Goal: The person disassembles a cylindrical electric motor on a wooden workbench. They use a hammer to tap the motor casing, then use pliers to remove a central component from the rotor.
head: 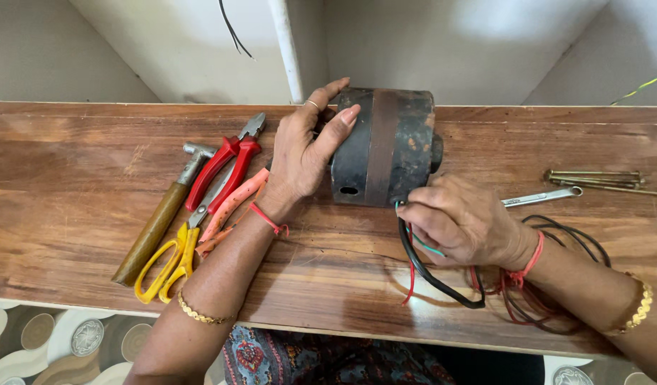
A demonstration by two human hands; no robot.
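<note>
Steadying a dark, rust-flecked cylindrical metal motor housing (pixel 385 146) on the scuffed wooden bench (pixel 72 185).
Left hand (pixel 303 153) fingers spread on casing; right hand (pixel 460 221) fingers pinched narrow around black, red, green insulated wires (pixel 414 264) (matte, curling).

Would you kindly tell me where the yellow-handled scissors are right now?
In the head view, the yellow-handled scissors lie on the wooden table, left of the left hand's forearm, between the hammer and the red-handled pliers.
</note>
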